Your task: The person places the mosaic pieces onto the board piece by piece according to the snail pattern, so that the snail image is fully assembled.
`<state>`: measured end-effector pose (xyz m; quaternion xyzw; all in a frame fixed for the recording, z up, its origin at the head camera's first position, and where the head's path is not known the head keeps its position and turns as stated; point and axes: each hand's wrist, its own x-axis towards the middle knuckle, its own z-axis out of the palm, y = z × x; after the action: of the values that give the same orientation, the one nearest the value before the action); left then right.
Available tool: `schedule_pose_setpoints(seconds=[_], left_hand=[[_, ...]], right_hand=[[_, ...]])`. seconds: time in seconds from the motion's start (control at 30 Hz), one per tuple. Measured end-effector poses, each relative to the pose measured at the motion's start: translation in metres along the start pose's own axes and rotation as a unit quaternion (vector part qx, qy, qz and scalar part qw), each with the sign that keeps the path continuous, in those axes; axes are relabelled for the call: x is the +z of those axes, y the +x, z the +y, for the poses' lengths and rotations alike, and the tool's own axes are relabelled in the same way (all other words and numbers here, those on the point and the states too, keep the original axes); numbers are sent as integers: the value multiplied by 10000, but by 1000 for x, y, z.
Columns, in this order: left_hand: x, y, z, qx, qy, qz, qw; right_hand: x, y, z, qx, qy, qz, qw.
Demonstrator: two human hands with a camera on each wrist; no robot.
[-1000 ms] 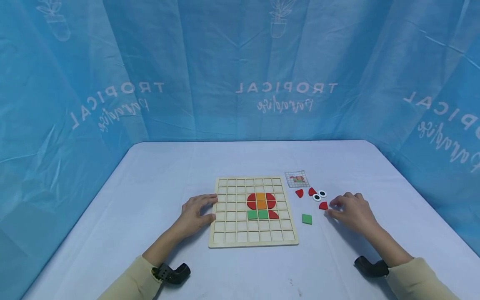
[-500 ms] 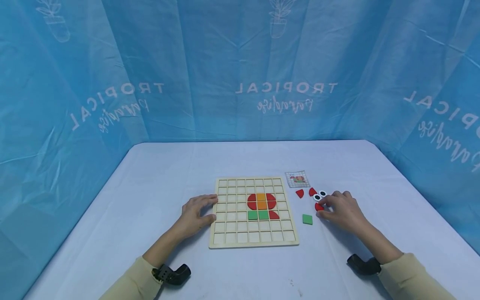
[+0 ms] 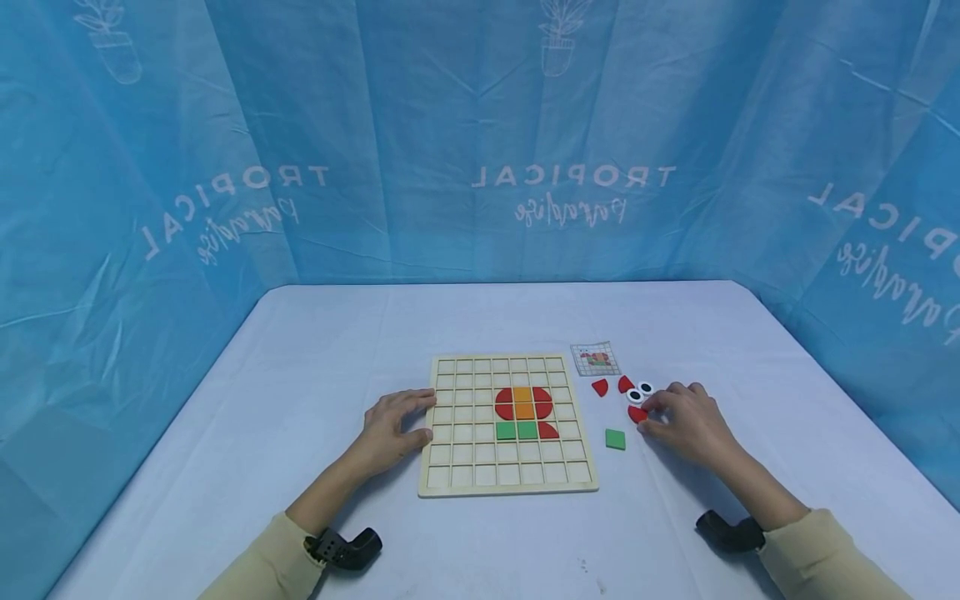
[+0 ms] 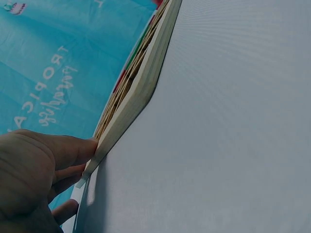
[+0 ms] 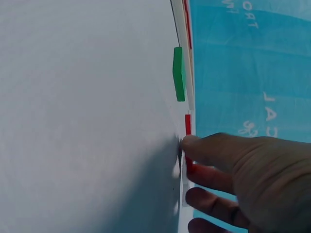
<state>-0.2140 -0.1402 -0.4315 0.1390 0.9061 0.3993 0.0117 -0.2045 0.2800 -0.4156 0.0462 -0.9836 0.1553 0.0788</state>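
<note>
A wooden grid board lies on the white table, with red rounded pieces, orange squares and green squares set in its cells. My left hand rests against the board's left edge, thumb and fingers spread apart, touching the rim in the left wrist view. To the right of the board, my right hand pinches a red quarter-circle piece between thumb and forefinger. In the right wrist view that red piece stands at the thumb tip, partly covered by the fingers.
Beside the board lie a loose green square, two red pieces, one of them a quarter circle, and two white eye discs. A pattern card sits behind them. Blue curtains surround the table.
My right hand has moved left and brought the red quarter-circle piece slightly left with it. Over the last half second it has barely shifted. The left hand and board stay put.
</note>
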Motion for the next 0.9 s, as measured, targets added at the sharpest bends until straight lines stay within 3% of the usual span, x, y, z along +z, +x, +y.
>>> schedule_pose_setpoints(seconds=[0.33, 0.67, 0.9], left_hand=[[0, 0, -1, 18, -28, -28, 10000], [-1, -1, -1, 61, -18, -27, 10000], [-1, 0, -4, 114, 30, 19, 9999]], right_hand=[[0, 9, -51, -548, 217, 2, 9983], [28, 20, -125, -1402, 486, -305, 9885], [43, 23, -155, -1845, 465, -568, 9801]])
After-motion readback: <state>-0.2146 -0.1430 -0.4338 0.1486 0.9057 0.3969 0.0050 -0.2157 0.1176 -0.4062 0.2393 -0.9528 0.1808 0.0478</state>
